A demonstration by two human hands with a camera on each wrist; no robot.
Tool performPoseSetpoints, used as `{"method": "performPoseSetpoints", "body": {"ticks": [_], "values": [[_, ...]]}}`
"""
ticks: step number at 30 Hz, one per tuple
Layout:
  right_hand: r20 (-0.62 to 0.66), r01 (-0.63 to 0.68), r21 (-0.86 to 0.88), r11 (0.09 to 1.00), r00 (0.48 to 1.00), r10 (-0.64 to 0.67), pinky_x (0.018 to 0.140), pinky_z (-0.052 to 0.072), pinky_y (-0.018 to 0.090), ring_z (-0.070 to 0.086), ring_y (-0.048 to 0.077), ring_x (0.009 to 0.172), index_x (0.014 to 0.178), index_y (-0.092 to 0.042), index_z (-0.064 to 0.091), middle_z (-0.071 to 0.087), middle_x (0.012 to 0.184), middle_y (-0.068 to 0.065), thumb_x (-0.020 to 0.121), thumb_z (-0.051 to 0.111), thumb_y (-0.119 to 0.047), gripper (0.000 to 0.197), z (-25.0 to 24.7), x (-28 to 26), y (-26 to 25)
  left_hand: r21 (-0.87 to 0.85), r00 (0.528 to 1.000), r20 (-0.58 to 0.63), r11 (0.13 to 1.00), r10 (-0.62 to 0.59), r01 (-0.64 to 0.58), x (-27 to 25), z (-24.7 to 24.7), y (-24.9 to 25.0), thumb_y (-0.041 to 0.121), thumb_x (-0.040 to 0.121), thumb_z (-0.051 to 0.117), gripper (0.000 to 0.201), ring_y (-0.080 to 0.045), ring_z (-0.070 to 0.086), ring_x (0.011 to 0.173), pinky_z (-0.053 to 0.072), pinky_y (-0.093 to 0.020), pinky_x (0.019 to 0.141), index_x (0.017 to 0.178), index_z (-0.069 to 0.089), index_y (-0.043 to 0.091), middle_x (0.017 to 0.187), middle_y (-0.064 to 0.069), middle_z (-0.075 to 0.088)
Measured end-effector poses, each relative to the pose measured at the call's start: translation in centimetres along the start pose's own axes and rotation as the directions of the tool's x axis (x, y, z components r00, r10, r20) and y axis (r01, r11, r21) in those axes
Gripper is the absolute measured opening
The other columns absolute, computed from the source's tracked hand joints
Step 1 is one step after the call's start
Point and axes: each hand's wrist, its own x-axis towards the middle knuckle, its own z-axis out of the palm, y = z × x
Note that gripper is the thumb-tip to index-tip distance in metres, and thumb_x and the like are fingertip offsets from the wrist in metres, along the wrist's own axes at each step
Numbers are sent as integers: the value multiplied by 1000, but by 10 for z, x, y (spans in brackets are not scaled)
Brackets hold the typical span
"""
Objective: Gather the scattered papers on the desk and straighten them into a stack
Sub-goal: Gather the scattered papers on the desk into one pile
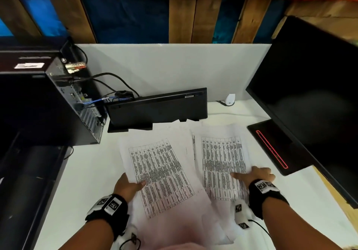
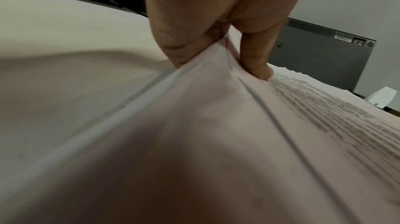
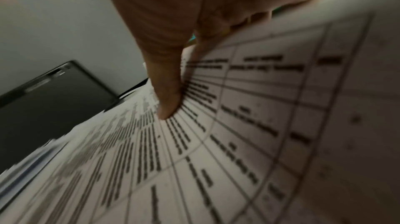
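Note:
Several white sheets printed with tables lie spread over the white desk. The left pile of papers is tilted; my left hand pinches its left edge, thumb on top and fingers underneath. The left wrist view shows the thumb pressing the lifted paper edge. The right pile of papers lies straighter; my right hand grips its right edge, thumb across the print. In the right wrist view the thumb presses on the curled sheet, the fingers hidden behind it.
A black keyboard leans upright against the partition just behind the papers. A computer case with cables stands at the left. A monitor and its base sit at the right. A small white device stands by the partition.

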Motion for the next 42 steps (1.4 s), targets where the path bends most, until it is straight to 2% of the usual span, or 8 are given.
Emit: {"method": "performPoseSetpoints", "body": {"ticks": [7,15,20,24,27,34,39,42], "values": [[-269,351,356,866,926,-265,87,47,30,60,30,111,132,-17,51,61,127,13,78,69,-6,57,-59,-50,-29,-6,1000,-9,1000,-30,30,4,-8,-7,15,76,80,90,-33,33,140,29,-39,115,146,26,-4,152,-19,34],[-780,810,337,481,526,-339,83,49,25,64,16,88,125,-27,56,68,95,-3,77,70,-9,53,-171,-142,-51,3,999,35,1000,5,-6,24,-7,-27,38,60,83,71,-24,60,113,45,-42,104,119,54,10,121,-1,64],[-643,753,614,239,652,-402,84,54,29,65,18,94,118,-10,59,66,101,1,74,75,1,48,-147,-141,-70,59,998,56,998,23,-27,51,-3,-51,55,60,73,81,-28,61,115,47,-43,102,127,52,14,123,-5,65],[-396,561,717,414,816,-420,65,55,17,64,14,79,117,-11,58,65,94,1,74,75,1,47,-80,-115,-85,40,999,9,998,-42,42,5,-10,-6,35,96,51,58,-35,47,130,36,-40,110,139,38,-1,143,-21,48],[-189,418,704,574,890,-415,88,54,35,65,26,96,122,-11,54,67,109,10,71,76,0,56,-15,-90,-89,-87,996,3,992,-92,92,-4,-10,1,63,93,26,80,-30,32,142,23,-37,118,148,28,3,155,-16,31],[56,329,539,776,905,-423,105,41,30,53,29,124,139,-11,43,49,141,14,95,47,-7,44,59,-65,-85,57,996,-18,995,-83,84,-1,-6,-2,26,100,43,51,-36,43,133,32,-36,110,137,32,-8,145,-27,41],[122,385,470,794,862,-491,116,19,29,25,23,144,152,-14,11,20,157,8,96,27,5,61,76,-81,-99,98,999,30,995,-26,23,-3,-3,-3,30,97,50,65,-36,44,132,35,-40,110,143,20,-4,145,-26,41],[65,394,300,868,900,-431,112,32,35,38,32,135,148,-13,28,34,148,15,93,33,3,57,79,-78,-99,64,998,63,998,-20,16,-5,-3,-3,41,94,52,79,-34,43,133,35,-42,112,148,12,0,148,-22,38]]}}
